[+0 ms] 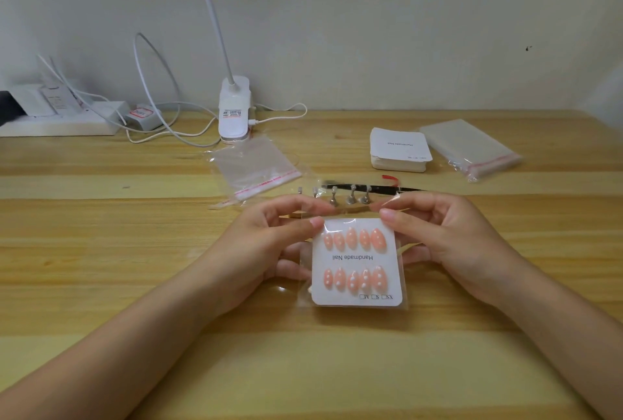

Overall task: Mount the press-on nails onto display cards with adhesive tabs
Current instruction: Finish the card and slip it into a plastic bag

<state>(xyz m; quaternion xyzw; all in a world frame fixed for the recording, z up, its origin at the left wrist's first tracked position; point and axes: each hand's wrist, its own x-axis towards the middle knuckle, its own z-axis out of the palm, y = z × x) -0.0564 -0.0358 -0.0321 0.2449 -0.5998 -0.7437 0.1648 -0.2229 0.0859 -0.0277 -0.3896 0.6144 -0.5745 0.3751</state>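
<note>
A white display card [356, 259] printed "Handmade Nail" carries two rows of pink press-on nails [354, 239] with white dots. The card sits inside a clear plastic sleeve [403, 279], held just above the wooden table. My left hand [276, 244] pinches the sleeve's top left corner, with lower fingers behind the card. My right hand [438, 237] pinches the top right corner, fingers also behind the sleeve. The sleeve's top flap is partly hidden by my fingers.
Behind my hands stands a black strip with several metal nail stands [350, 195]. A loose clear sleeve [253, 167] lies at centre left. A stack of blank cards [399, 150] and a pack of sleeves [468, 146] lie at right. A clip lamp [234, 109], cables and power strip [60, 123] line the back.
</note>
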